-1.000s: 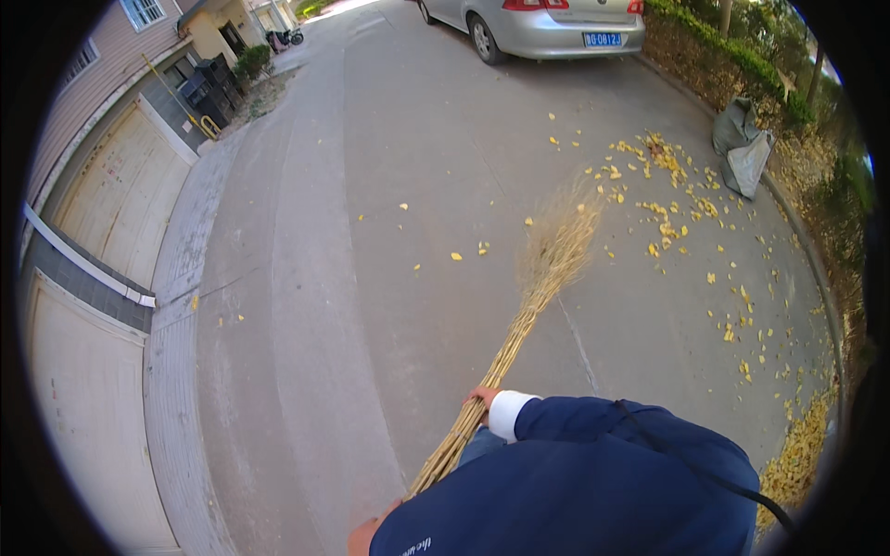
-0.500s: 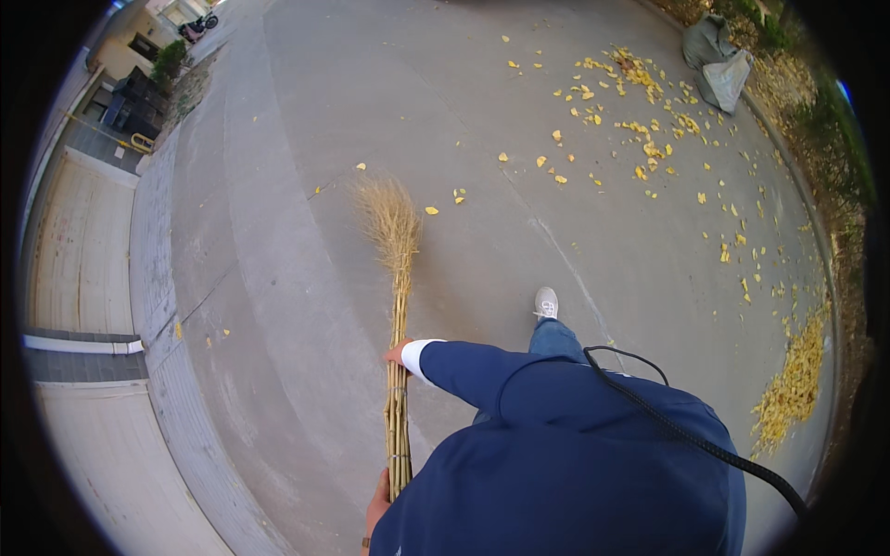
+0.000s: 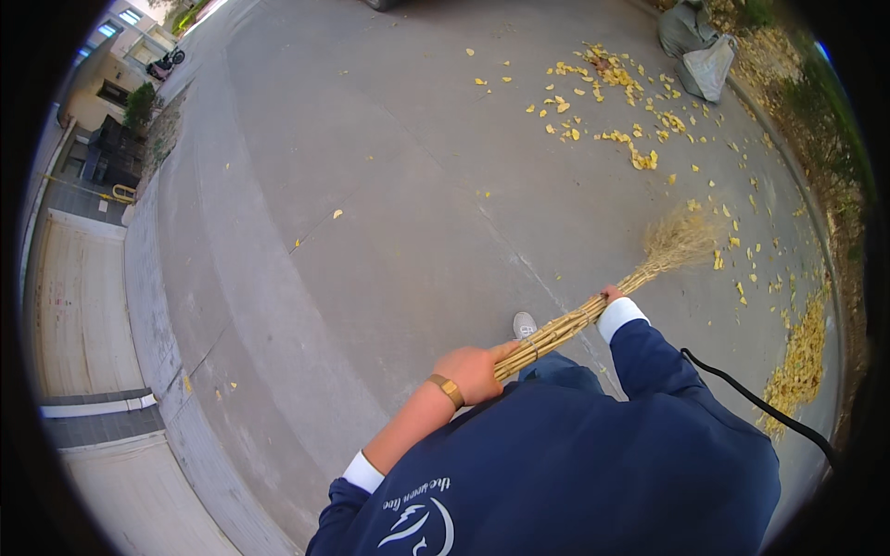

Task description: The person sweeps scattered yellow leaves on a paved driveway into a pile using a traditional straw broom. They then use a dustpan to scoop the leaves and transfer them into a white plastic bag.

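Observation:
I hold a long broom [image 3: 567,326] made of bundled bamboo stalks, slanting up to the right across my body. My left hand [image 3: 471,372], with a gold watch on its wrist, is closed round the handle end near my chest. Further along the stalks, my right hand [image 3: 612,294] grips the bundle, its fingers partly hidden by the stalks and the white cuff. The spread bristles [image 3: 681,239] are at the right, beside a few scattered yellow leaves [image 3: 721,259]; whether they touch the pavement I cannot tell.
More yellow leaves [image 3: 640,157] lie ahead to the right, and a leaf pile [image 3: 797,371] runs along the right kerb. Grey sacks [image 3: 706,67] stand at the kerb, far right. Pale garage doors [image 3: 83,306] line the left side. A black cord [image 3: 760,405] hangs by my right side.
The broom has swung from my left across to the right, its bristles now near the leaves. Both hands moved with it, and my left forearm has come into view.

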Demonstrator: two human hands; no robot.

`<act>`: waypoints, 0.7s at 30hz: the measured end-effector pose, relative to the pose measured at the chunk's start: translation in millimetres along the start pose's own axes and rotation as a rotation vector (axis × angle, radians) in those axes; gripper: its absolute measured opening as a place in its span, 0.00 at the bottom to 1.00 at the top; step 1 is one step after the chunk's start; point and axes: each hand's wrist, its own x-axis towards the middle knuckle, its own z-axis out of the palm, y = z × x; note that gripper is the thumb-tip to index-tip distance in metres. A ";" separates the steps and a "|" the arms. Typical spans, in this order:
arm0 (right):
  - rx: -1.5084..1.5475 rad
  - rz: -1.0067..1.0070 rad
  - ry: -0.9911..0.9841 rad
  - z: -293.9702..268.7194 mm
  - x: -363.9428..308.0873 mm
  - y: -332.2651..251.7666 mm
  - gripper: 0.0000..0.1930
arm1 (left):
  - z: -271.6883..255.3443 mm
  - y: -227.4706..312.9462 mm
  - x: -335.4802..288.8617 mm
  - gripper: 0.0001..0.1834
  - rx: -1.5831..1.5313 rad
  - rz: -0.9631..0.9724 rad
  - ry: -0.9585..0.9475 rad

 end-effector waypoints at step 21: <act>-1.164 0.595 -0.756 438.2 -153.3 326.4 0.09 | 59.9 -181.2 -182.3 0.34 -0.633 -0.804 0.575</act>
